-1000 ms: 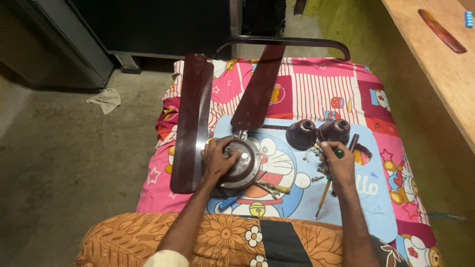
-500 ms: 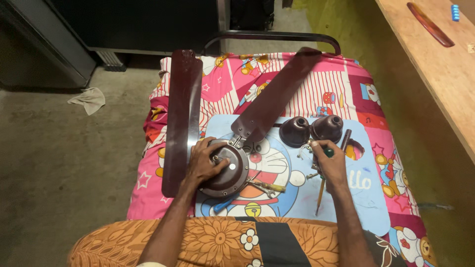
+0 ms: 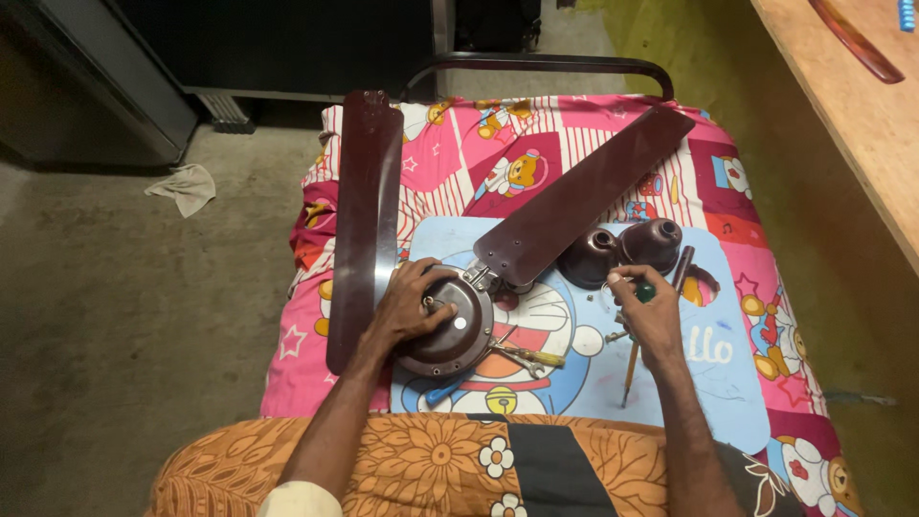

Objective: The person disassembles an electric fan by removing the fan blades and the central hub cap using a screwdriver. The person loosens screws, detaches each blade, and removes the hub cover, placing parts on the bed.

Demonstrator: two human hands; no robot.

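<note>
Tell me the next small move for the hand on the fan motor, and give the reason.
Probably hold the fan motor still. The left hand lies flat on top of its housing, and the attached blade now reaches across toward the two dark cups, nearly over one of them. The right hand is busy with a small green-tipped piece beside them, so further turning may knock the cups.

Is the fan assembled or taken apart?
Partly apart. One blade is bolted to the motor; another blade lies loose beside it, and two canopy cups sit separately.
</note>
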